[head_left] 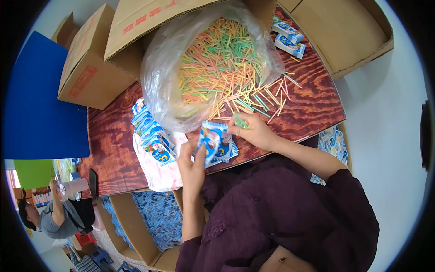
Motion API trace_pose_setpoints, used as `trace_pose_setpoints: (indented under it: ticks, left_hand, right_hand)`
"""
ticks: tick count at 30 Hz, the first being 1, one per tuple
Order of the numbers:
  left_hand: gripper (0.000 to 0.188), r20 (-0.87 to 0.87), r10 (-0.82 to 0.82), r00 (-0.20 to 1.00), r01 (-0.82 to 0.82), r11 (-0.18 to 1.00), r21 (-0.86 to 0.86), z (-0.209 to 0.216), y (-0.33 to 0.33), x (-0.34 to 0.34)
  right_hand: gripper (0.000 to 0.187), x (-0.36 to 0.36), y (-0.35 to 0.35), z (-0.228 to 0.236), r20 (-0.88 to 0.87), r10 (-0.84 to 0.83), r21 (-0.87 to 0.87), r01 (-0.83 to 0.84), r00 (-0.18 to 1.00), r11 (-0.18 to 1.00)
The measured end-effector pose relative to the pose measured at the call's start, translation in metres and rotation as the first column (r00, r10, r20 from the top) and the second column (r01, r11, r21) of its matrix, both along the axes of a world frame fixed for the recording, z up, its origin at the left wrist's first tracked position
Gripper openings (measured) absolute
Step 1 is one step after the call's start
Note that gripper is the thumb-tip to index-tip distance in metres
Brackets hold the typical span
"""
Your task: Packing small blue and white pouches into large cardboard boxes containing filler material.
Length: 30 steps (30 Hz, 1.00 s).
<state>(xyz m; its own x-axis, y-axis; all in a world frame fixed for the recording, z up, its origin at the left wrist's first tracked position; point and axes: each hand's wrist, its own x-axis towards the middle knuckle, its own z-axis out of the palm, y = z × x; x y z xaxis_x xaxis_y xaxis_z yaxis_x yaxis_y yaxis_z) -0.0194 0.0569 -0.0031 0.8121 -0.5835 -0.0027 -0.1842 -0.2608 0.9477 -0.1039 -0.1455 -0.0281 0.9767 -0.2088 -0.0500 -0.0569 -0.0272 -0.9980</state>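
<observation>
A worktop (312, 99) with a dark red, wood-grain surface fills the middle of the room, its edges bowed by the wide lens. A large blue panel (45, 99) stands beyond its left side, and lower down on that side a person in a grey top (61, 220) is near the worktop's end. At the back, a cardboard box (149, 20) opens toward the wearer, and a clear plastic bag (161, 81) spreads out of its mouth. The bag is heaped with thin yellow, pink and green sticks (217, 68), some of which spill onto the worktop.

In front of the bag, the left hand (192, 164) has its thumb and fingers closed on a blue and white packet (209, 139), held above other packets (230, 150) lying at the worktop's near edge. The right hand (257, 132), just beside that packet, pinches a small bundle of green sticks (240, 121) between thumb and fingers; whether it also touches the packet cannot be told.

To the left, an overlapping row of similar packets (149, 131) lies partly on a whitish sheet (164, 180). Small blue and white packs (290, 45) sit at the back right. Below the near edge, a carton (129, 222) holds a mass of blue pieces (158, 215).
</observation>
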Motion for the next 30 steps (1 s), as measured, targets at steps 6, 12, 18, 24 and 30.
trace_pose_setpoints:
  ticks: [6,12,18,24,30]
  left_hand:
    - [0.012,0.378,-0.386,0.842,0.315,0.919,0.237,0.017,-0.005,-0.037]
    - [0.012,0.418,-0.440,0.795,0.267,0.872,0.410,0.010,0.021,-0.020]
    - [0.020,0.346,-0.388,0.854,0.280,0.904,0.322,0.004,0.026,-0.014]
    - [0.019,0.456,-0.343,0.821,0.191,0.918,0.346,-0.005,0.020,-0.013]
    - [0.012,0.461,-0.277,0.843,0.137,0.940,0.314,-0.013,0.018,-0.015]
  right_hand:
    - [0.010,0.049,-0.021,0.014,0.264,-0.411,-0.022,0.431,0.873,0.902]
    - [0.011,0.069,-0.027,-0.003,0.329,-0.422,-0.037,0.458,0.845,0.888]
    - [0.015,0.060,-0.020,-0.008,0.312,-0.393,-0.022,0.420,0.865,0.907]
    - [0.018,0.072,-0.027,0.006,0.322,-0.277,-0.178,0.346,0.905,0.921]
    - [0.022,0.124,-0.097,0.015,0.143,-0.441,0.129,0.425,0.886,0.896]
